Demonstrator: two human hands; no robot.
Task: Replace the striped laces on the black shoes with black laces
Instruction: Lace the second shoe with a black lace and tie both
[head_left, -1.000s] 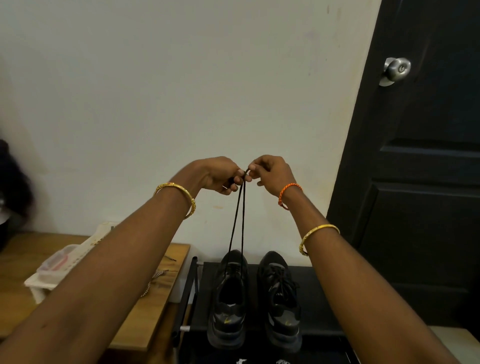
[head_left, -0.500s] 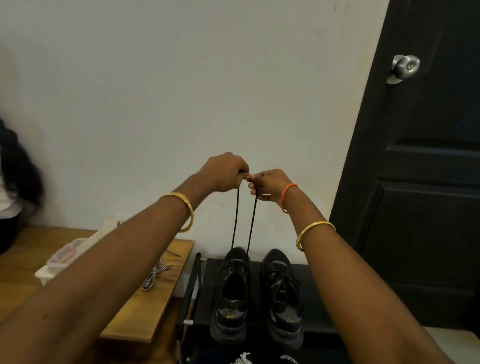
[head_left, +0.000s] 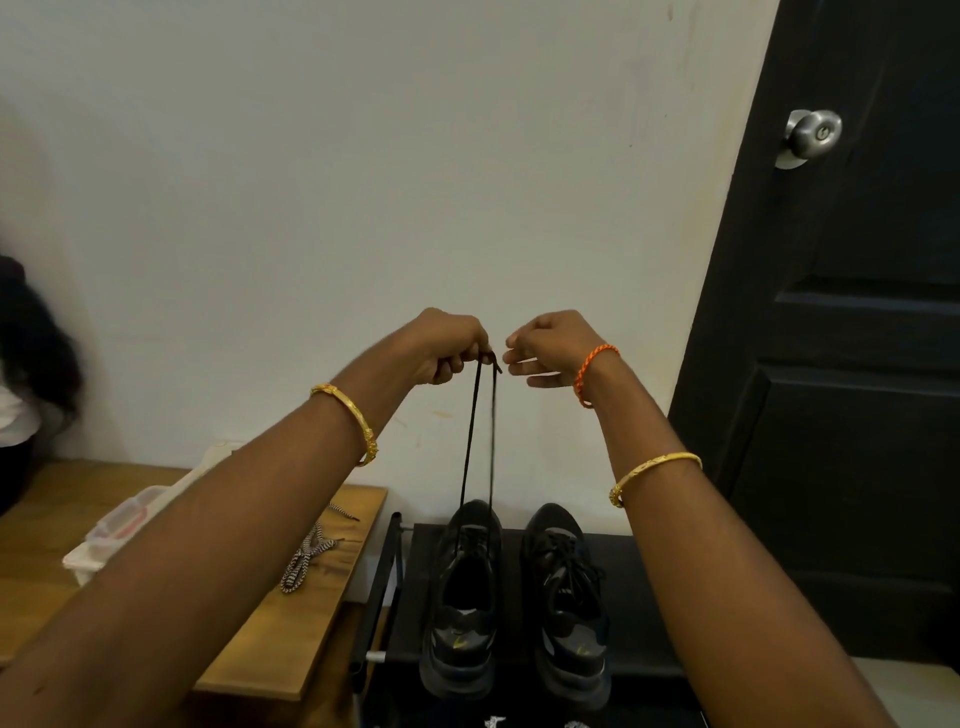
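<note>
Pinching both ends of the thin black lace (head_left: 475, 436) in my left hand (head_left: 447, 345), pulled taut above the left black sneaker (head_left: 465, 597) to even the lengths. Right hand (head_left: 545, 348) beside it, fingers loosely curled, empty. Striped lace (head_left: 306, 556) discarded on wooden bench (head_left: 291, 644).

Person, two bare forearms, no sleeves. Left wrist: one gold bangle (head_left: 347, 422). Right wrist: orange braided thread bracelet (head_left: 592, 368); right forearm: one gold bangle (head_left: 653, 472).
</note>
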